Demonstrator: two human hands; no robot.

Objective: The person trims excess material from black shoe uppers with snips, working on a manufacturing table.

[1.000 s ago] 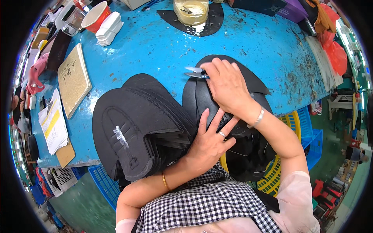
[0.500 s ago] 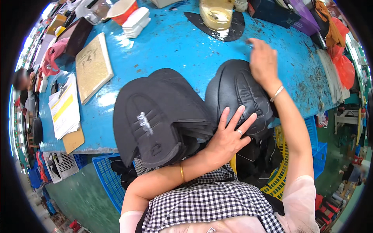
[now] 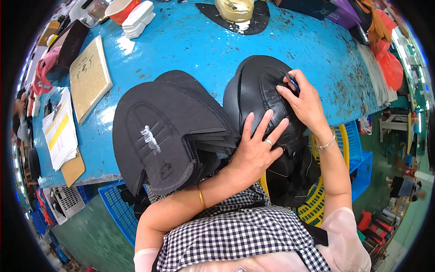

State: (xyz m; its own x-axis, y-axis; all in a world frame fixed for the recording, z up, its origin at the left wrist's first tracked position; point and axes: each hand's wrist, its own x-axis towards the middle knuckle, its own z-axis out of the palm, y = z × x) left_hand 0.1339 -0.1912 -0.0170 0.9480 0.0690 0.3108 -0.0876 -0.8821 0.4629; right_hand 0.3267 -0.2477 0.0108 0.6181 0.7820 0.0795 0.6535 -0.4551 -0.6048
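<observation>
A pile of black moulded pieces [image 3: 260, 86], shaped like shoe uppers with a glossy leather-like top one, lies at the table's front edge. My left hand [image 3: 253, 152] rests on its near part, palm down with fingers spread. In my right hand [image 3: 306, 104] a thin dark pen-like tool [image 3: 293, 82] is pinched between thumb and fingers, over the pile's right side. Its tip is hidden, so contact with the leather cannot be told. Left of my left hand, a thick stack of matte black pieces [image 3: 129, 120] bears a white mark on top, and my left forearm crosses its near edge.
Beyond the pieces stands a tub of pale liquid [image 3: 234, 11] on a black sheet. Left are a tan board [image 3: 88, 77], papers [image 3: 59, 133] and white stacked boxes [image 3: 137, 19]. Below the blue table [image 3: 190, 50] are a yellow basket [image 3: 317, 197] and a blue crate [image 3: 118, 211].
My right hand has come down and left, from beyond the pile's right edge onto the leather piece. My left hand stays on the pile. The whole view has shifted slightly.
</observation>
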